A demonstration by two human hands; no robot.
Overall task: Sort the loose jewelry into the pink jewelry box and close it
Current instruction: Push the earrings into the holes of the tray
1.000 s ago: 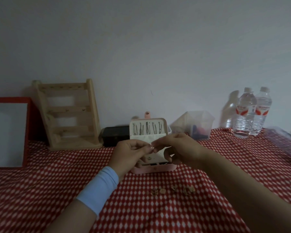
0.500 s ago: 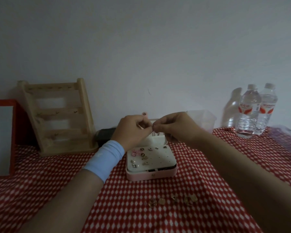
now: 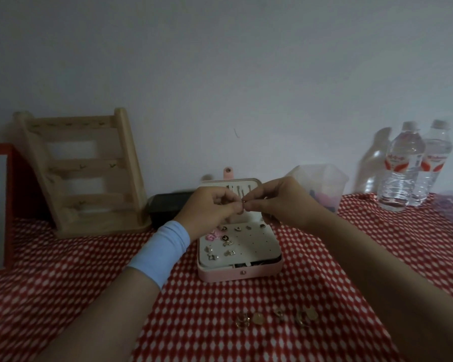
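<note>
Cloth-covered in red and white checks, the worktop (image 3: 89,278) is stretching across the lower half of the frame under a plain pale wall (image 3: 220,74). At centre, the pink jewelry box (image 3: 239,275) is lying open, its lid (image 3: 230,182) standing up behind the hands and its white perforated panel (image 3: 254,244) carrying several studs (image 3: 226,244) along the left and top.

Just above the box, the left hand (image 3: 211,209) and the right hand (image 3: 281,202) are meeting fingertip to fingertip, each curling its fingers and pinching a tiny earring piece (image 3: 243,202). Which part each is holding is too small to tell. They are probably separating or fitting a backing before pushing the post into a free hole. Doing that well is calling for a firm pinch kept over the box, so a dropped part is landing on the panel rather than the patterned worktop.

Lower centre-right, the loose jewelry (image 3: 275,316) is lying in a short row, well apart from the box. Further out, a wooden rack (image 3: 84,173) is leaning at left, and two water bottles (image 3: 413,165) are standing at right.
</note>
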